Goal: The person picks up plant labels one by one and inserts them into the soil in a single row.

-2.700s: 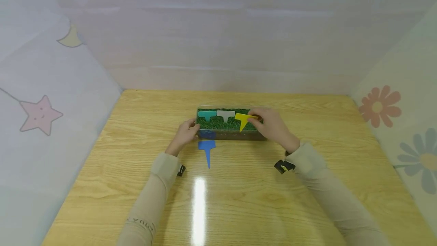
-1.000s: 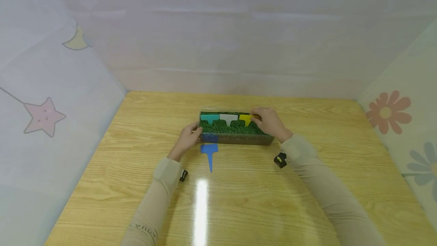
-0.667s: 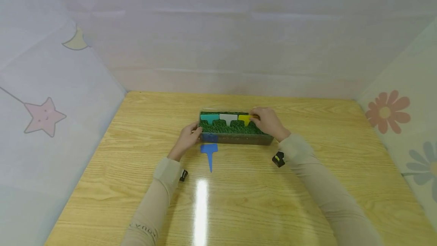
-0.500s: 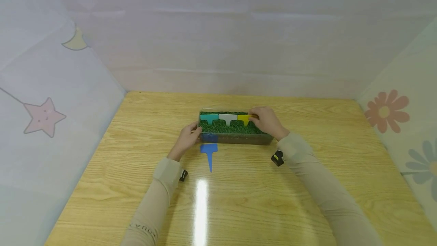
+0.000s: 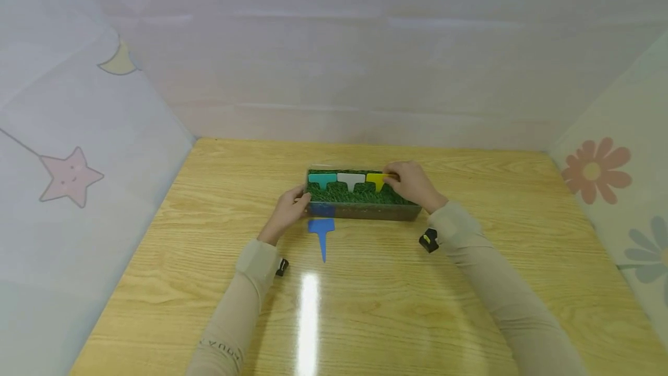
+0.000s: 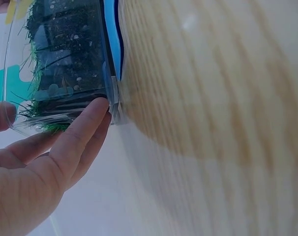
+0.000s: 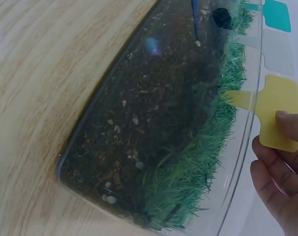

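A clear planter box (image 5: 370, 211) of dark soil and green grass stands on the table. My left hand (image 5: 286, 211) grips its left end, thumb at the rim and fingers along the outer wall in the left wrist view. Between thumb and fingers my right hand (image 5: 414, 184) pinches the head of a yellow plant label (image 7: 274, 98), whose stem goes down into the grass. Teal (image 5: 322, 179) and white plant labels (image 5: 351, 179) stand upright in a row to its left. A blue T-shaped plant label (image 5: 321, 227) lies on the table before the box.
The wooden table (image 5: 219, 190) meets a pale wall behind, with printed sheets on both sides. A black wrist device (image 5: 429, 241) sits at the right cuff, another (image 5: 282, 267) at the left. Bright glare (image 5: 308, 318) streaks the table in front.
The yellow plant label was tilted above the grass in the right hand; it has gone down and now stands upright beside the white one. The left hand has stayed on the box.
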